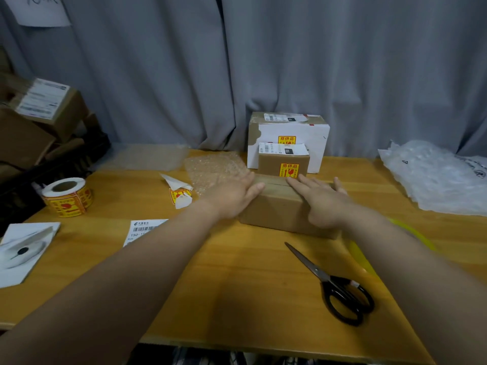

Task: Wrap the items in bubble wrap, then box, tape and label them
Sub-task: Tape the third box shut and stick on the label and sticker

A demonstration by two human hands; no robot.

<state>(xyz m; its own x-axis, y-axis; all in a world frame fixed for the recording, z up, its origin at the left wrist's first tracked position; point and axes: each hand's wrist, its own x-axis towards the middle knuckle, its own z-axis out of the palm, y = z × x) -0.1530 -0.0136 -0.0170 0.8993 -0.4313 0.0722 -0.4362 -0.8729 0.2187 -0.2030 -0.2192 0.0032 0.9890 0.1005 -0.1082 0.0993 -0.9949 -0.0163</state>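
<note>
Cardboard box [279, 206] at frame centre on the table [237, 285], flaps closed, seam running across the top. Left hand [234, 197] and right hand [320, 198] lie flat, fingers spread, pressing the flaps down — pinching nothing. Likely light, stiff-walled, top soft along the seam; best held by its short ends. Counted: two labelled boxes behind, the small brown box [283, 162] before the white box [288, 135]; one sticker roll [67, 196] at left; one pair of scissors [334, 283] lower right; one loose shipping label [142, 230]; one bubble wrap sheet [214, 167].
</note>
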